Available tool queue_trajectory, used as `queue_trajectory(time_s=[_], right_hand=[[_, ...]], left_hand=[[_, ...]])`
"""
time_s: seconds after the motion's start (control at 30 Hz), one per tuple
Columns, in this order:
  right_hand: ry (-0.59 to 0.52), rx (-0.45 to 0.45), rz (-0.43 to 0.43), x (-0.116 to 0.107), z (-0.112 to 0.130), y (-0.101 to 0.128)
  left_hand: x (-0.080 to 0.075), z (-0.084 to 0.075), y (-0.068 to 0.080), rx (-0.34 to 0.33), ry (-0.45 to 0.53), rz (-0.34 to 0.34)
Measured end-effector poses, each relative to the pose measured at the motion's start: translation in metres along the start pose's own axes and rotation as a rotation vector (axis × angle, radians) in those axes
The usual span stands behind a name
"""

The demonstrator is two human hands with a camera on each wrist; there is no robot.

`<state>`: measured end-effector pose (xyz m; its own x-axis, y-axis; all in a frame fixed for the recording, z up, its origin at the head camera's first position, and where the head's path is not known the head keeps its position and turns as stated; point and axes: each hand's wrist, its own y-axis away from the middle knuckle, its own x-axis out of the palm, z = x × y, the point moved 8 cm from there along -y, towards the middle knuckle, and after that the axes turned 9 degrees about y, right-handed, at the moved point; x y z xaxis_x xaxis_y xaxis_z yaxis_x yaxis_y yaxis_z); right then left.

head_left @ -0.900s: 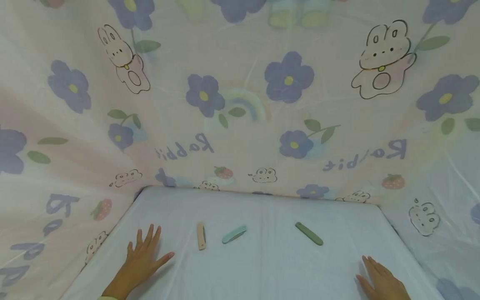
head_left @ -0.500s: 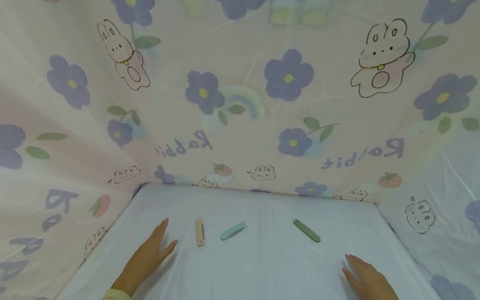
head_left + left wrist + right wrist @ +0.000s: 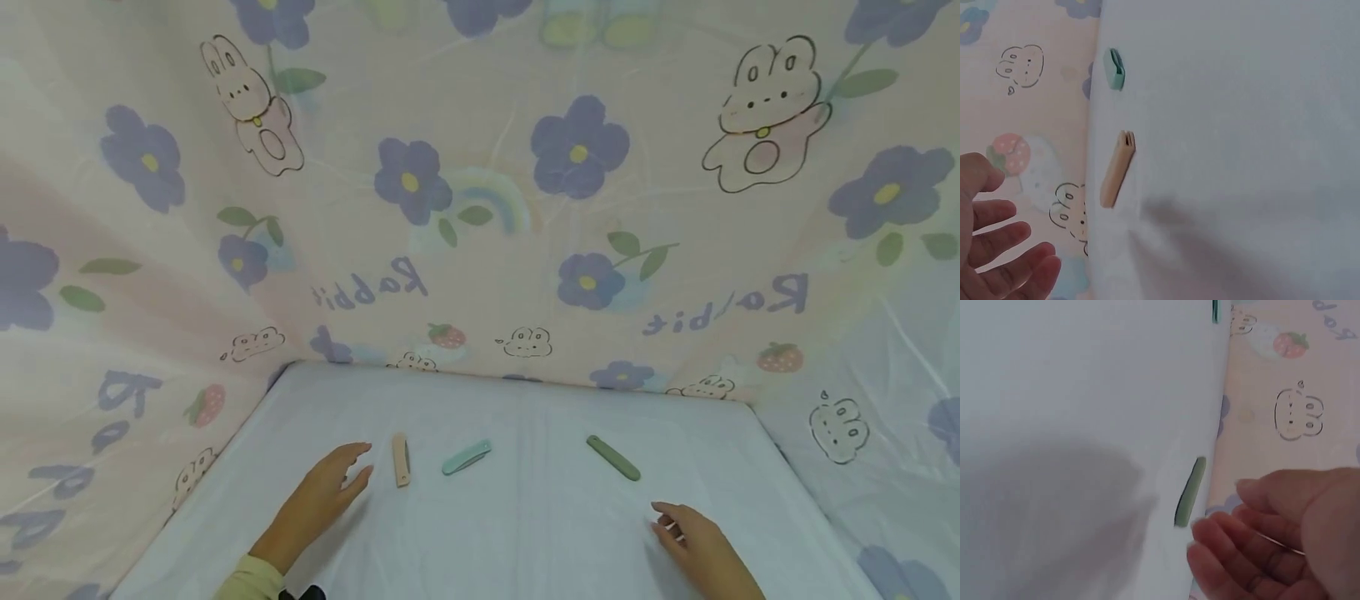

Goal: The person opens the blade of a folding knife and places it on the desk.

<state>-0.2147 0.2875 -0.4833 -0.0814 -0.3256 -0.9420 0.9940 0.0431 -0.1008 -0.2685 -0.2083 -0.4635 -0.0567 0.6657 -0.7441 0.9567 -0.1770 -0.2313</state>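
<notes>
Covering the table [image 3: 525,533] (white sheet), floral curtains [image 3: 480,208] behind.

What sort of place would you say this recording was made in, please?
Probably a small staged work area, not a workshop: a white sheet covers the surface, a rabbit-and-flower curtain walls it in, and three clips lie there, beige, teal and green.

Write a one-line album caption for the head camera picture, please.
Two open hands, left and right, hover near three hair clips, beige, teal and green, on a white sheet.
</notes>
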Motion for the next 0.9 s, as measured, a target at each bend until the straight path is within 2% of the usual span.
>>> queue_trajectory(time_s=[0.07, 0.27, 0.5, 0.67, 0.73, 0.9], right_hand=[[-0.036, 0.013, 0.004, 0.003, 0.006, -0.002], [-0.154, 0.075, 0.088, 0.016, 0.022, -0.009], [-0.336, -0.019, 0.130, 0.026, 0.048, -0.013], [-0.409, -0.056, 0.167, 0.036, 0.063, -0.016], [-0.453, -0.071, 0.178, 0.042, 0.069, -0.018], [-0.679, -0.078, 0.225, 0.057, 0.085, -0.024]], left_hand=[[0.003, -0.006, -0.004, -0.003, 0.012, 0.014], [0.015, -0.021, -0.014, 0.009, 0.069, 0.031], [0.028, -0.032, -0.020, 0.037, 0.162, 0.051], [0.040, -0.040, -0.022, 0.089, 0.160, 0.059], [0.046, -0.042, -0.022, 0.087, 0.168, 0.073], [0.058, -0.041, -0.024, 0.032, 0.195, 0.111]])
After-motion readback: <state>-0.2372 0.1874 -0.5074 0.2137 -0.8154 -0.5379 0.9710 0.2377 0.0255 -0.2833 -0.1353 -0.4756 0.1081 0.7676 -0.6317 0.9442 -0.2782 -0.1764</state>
